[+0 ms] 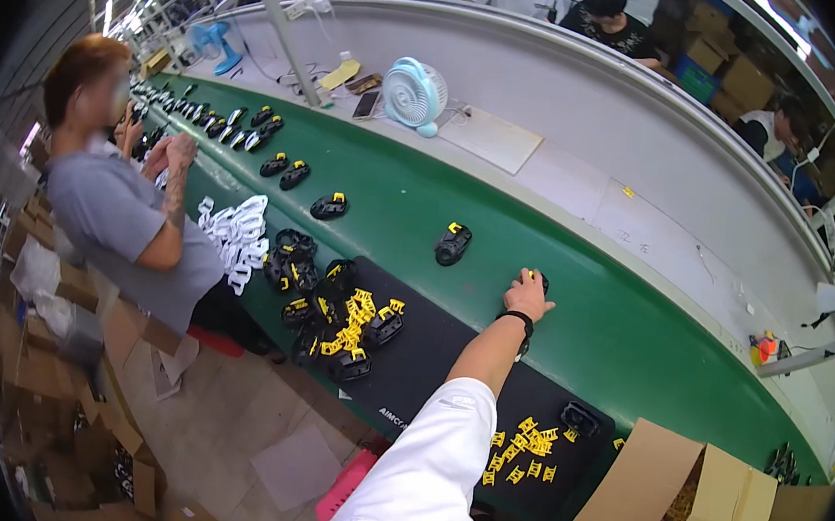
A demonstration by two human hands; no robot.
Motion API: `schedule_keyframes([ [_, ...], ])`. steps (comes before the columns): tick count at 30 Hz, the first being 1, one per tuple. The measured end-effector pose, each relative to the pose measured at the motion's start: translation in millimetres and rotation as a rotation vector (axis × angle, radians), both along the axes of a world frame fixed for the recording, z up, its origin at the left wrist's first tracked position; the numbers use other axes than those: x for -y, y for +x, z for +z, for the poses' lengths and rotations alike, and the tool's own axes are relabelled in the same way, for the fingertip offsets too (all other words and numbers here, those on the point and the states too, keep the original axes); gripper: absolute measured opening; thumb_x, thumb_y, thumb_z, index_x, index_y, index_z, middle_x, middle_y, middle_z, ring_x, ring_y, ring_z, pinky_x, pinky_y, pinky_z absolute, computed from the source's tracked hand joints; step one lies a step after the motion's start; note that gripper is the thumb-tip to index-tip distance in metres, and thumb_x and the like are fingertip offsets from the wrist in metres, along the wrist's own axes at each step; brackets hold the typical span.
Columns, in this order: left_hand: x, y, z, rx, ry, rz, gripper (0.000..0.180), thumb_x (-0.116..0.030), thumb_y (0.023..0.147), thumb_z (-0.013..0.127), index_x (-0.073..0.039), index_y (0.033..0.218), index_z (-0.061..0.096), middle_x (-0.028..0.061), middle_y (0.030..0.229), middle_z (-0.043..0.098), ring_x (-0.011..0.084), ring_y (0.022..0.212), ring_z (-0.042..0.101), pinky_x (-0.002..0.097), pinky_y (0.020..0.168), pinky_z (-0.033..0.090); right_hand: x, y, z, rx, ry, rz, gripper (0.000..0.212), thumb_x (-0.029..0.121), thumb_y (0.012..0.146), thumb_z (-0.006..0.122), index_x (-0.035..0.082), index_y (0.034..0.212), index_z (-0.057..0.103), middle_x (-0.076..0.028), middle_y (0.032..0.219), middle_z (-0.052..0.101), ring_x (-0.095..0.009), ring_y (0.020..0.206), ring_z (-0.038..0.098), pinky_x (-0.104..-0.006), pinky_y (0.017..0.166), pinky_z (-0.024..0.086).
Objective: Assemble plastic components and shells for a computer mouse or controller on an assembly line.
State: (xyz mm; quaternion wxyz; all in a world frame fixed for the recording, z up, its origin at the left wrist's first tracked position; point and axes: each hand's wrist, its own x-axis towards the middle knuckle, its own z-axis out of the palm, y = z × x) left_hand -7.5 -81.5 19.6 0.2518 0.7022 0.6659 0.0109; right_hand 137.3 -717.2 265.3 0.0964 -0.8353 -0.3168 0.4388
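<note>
My left hand [527,295], with a dark band [518,320] at the wrist, reaches out over the green work surface [475,291]. Its fingers are closed around a black oval plastic housing [544,281] with a bit of yellow, mostly hidden under them. My right hand is out of view. To the left of the held piece lies a similar black housing [453,245] with a yellow insert. Nearer me, yellow plastic clips [526,442] lie scattered on a black mat [448,364], beside another black housing [579,419].
More black housings [295,261] and a yellow clip pile [355,323] sit at the mat's left. A co-worker [141,204] stands by white parts [237,233]. An open carton [630,502] holds yellow clips at right. A fan [414,94] stands on the far ledge.
</note>
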Motion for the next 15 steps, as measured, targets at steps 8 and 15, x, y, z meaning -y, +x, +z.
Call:
schedule_keyframes([
  [8,128,-85,118,0.662,-0.557,-0.277,0.039,-0.038,0.097,0.053,-0.002,0.109,0.059,0.0195,0.086,0.064,0.0324,0.088,0.067,0.0432,0.071,0.055,-66,19,38,-0.084,-0.219,0.01,0.036,0.025,0.101,0.06,0.002,0.128,0.061,-0.015,0.117,0.067,-0.03,0.105,0.064,-0.0393,0.088,0.052],
  [15,457,-358,-35,0.5,-1.381,-0.138,0.031,-0.014,0.092,0.058,0.002,0.118,0.066,0.011,0.104,0.073,0.0268,0.096,0.066,0.0427,0.092,0.055,-109,57,-47,-0.526,-0.133,0.028,0.032,0.026,0.103,0.055,0.004,0.082,0.061,0.0,0.052,0.049,-0.009,0.039,0.043,-0.0259,0.038,0.029],
])
